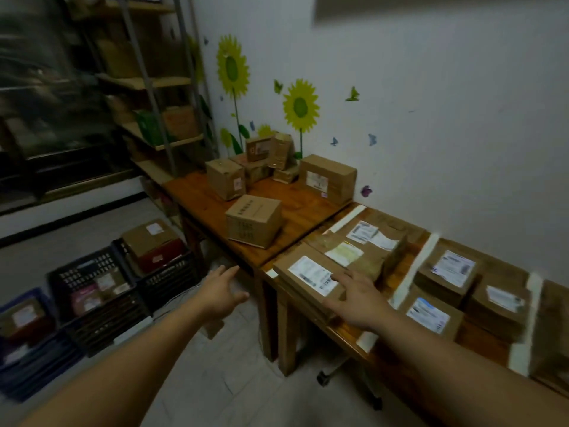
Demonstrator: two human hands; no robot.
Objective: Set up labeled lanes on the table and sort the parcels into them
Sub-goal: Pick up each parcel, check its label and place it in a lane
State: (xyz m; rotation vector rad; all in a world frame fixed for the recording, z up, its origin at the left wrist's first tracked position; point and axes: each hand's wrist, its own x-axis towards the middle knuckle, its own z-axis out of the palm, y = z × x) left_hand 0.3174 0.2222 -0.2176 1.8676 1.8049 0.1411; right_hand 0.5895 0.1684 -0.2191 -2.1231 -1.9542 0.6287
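The right hand (357,298) lays straight, spread fingers on a flat brown cardboard parcel (303,277) at the wooden table's (483,343) left end. The left hand (221,288) hovers left of it, fingers spread, empty.

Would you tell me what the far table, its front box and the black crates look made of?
Far table: varnished wood, grain and sheen visible. Front box: matte brown cardboard, printed side. Black crates: probably plastic, moulded lattice walls.

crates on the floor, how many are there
3, in a row on the floor at left: a blue crate nearest the camera, a middle black crate beside it, and a far black crate by the table. More may sit beyond the left edge.
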